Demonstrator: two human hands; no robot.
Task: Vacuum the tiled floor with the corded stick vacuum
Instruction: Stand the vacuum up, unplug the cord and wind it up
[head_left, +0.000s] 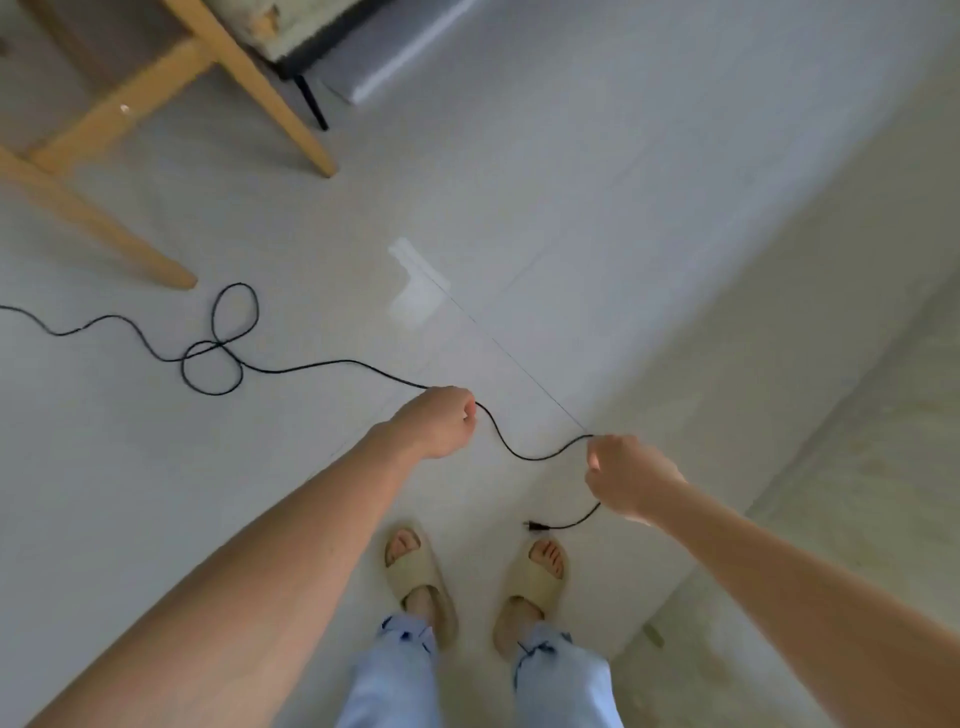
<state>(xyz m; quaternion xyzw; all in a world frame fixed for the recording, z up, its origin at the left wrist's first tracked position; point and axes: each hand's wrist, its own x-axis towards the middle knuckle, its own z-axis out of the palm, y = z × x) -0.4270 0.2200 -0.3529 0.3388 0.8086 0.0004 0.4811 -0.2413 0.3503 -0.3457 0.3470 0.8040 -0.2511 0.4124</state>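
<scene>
Hands: left hand (441, 423) and right hand (621, 480) each grip cord (332, 364) | plug (535, 526) dangles at 5 o'clock, unplugged | cord loops at 9 | vacuum unseen | floor (571, 208): vacuuming seemingly not begun

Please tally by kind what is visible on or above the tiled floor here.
Cord: 1
Plug: 1
Hands: 2, left, right
Slippers: 2
Wooden legs: 2
Black leg: 1
Total: 9
</scene>
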